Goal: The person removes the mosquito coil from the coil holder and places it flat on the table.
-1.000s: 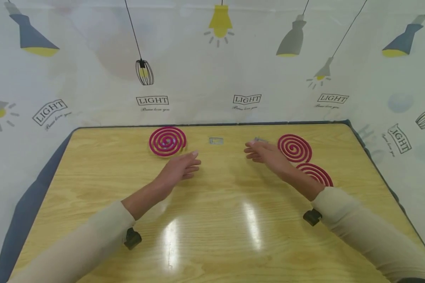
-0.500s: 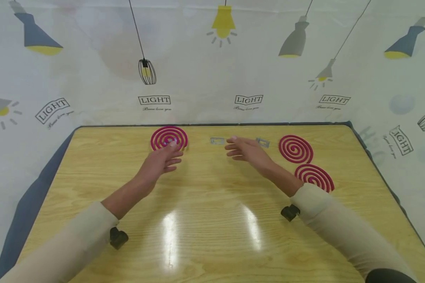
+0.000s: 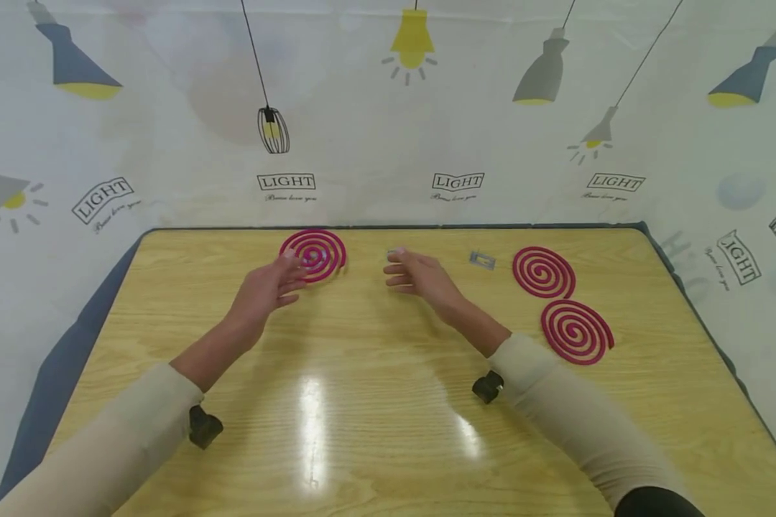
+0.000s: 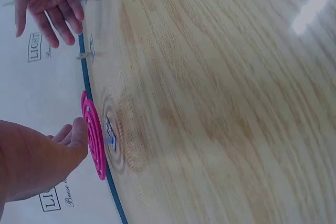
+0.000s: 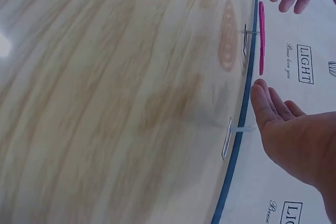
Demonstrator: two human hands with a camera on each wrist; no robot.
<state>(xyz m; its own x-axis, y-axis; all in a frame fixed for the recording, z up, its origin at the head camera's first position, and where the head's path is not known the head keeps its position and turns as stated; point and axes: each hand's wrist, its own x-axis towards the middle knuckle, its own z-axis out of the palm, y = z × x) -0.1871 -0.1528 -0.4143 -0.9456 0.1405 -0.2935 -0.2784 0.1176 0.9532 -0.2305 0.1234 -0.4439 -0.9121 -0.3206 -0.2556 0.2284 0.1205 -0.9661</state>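
A magenta mosquito coil (image 3: 326,262) sits raised on a small metal stand (image 4: 110,136) at the table's back left. My left hand (image 3: 259,296) hovers at the coil's left edge with relaxed fingers, holding nothing; a gap shows between them in the right wrist view. To the right of that coil, my right hand (image 3: 425,285) is held over the table, fingers loosely extended and nothing in them. It mostly hides a second stand (image 5: 227,140) in the head view. A third metal stand (image 3: 482,260) lies further right.
Two more magenta coils lie at the right, an upper coil (image 3: 544,272) and a lower coil (image 3: 577,332), nearly touching. A white curtain (image 3: 362,143) printed with lamps rises behind the wooden table (image 3: 388,416).
Both hands have moved left. My left hand has passed from the coil's right side to its left edge; my right hand has gone from the third stand to the second. The coils stay put.
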